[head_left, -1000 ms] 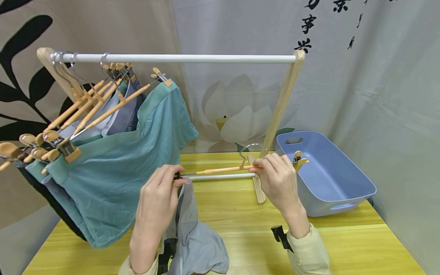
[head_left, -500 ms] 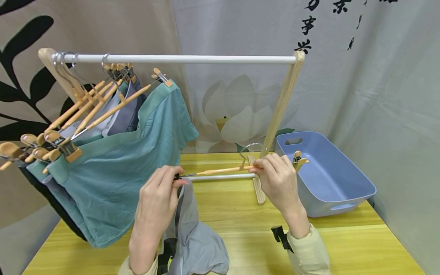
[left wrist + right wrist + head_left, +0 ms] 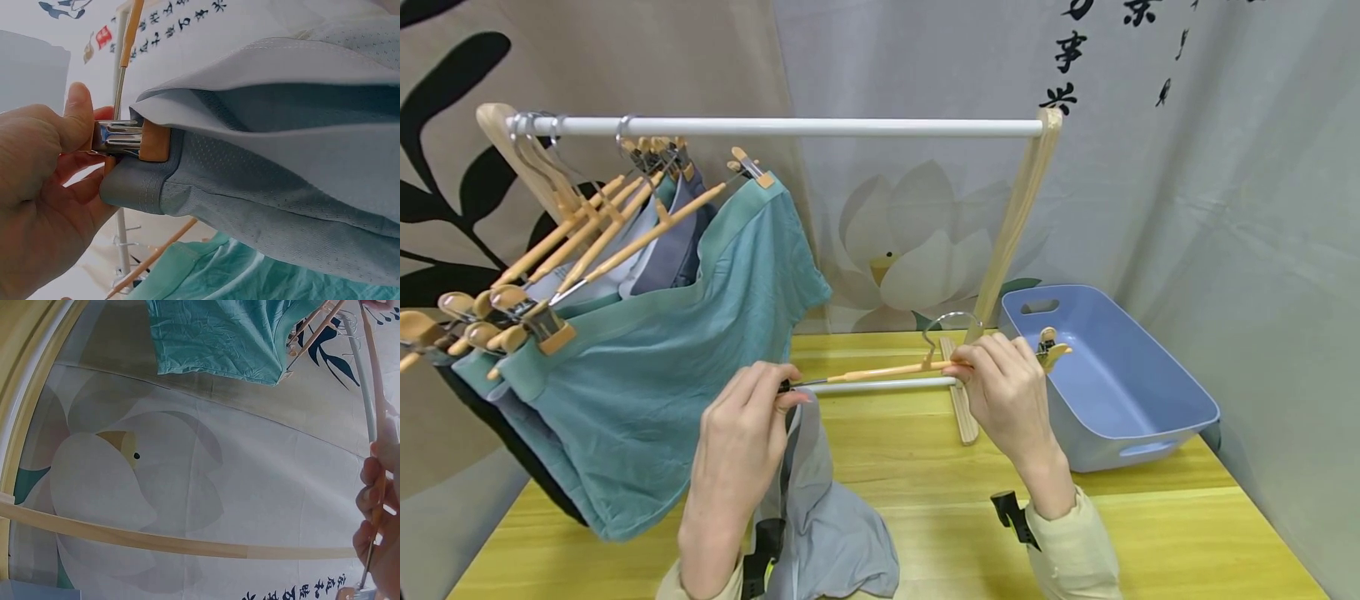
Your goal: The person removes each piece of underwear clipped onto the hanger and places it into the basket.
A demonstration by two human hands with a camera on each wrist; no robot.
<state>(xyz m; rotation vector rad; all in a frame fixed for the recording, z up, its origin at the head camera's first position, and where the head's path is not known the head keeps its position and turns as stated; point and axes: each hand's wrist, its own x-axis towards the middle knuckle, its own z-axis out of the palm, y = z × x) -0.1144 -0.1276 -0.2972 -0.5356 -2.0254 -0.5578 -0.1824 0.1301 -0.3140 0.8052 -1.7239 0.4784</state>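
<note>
Left wrist view: clip (image 3: 154,142) bites edge of grey garment (image 3: 237,219), clip mostly hidden in head view | left hand (image 3: 741,433) pinches clip, right hand (image 3: 1007,396) grips hanger (image 3: 880,372), lower centre | garment at bottom centre, fabric perforated, opening gapes, lower folds slump.

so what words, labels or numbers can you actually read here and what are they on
"事兴": backdrop cloth, head view.
"万", probably: same column, cut by the frame edge.
Next column and small marks: too cut off or small to read.
Tilted lettering in the wrist views: too small or blurred to read surely.
Grey garment, hanger, basket: no readable text.
</note>
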